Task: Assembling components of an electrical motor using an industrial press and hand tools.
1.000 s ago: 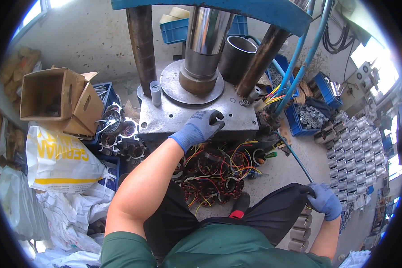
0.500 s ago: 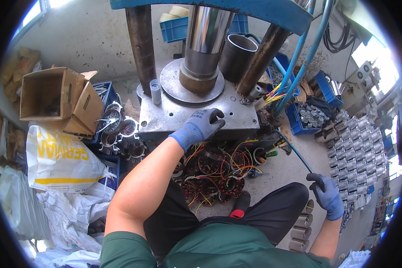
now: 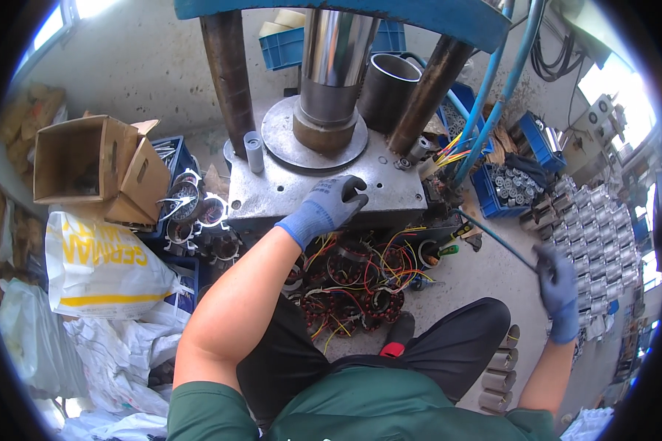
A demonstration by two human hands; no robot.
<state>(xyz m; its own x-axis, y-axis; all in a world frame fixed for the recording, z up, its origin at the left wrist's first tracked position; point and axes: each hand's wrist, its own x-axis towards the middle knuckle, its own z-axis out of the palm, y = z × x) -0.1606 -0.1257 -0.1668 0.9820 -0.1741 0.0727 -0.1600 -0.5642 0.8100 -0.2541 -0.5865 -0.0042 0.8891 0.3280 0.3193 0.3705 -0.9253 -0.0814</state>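
My left hand (image 3: 324,207), in a blue glove with dark fingertips, rests at the front edge of the press's steel bed (image 3: 257,198). Its fingers curl loosely with a gap between them, and nothing shows inside. Behind it, the thick chrome ram (image 3: 336,51) comes down onto a round steel plate (image 3: 279,140). My right hand (image 3: 559,294), gloved alike and smeared by motion, is closed at the end of a long blue lever (image 3: 496,242). A small grey cylinder (image 3: 254,152) stands upright on the bed's left side.
Wound stators (image 3: 346,268) with coloured wires lie beneath the bed's front. To the left are a cardboard box (image 3: 73,162), stacked stators (image 3: 184,202) and a white sack (image 3: 99,257). Shiny metal housings (image 3: 596,250) are stacked at right, near a blue crate of parts (image 3: 500,202).
My right hand has moved up and to the right, and the lever's end has swung with it. My left hand has stayed nearly in place.
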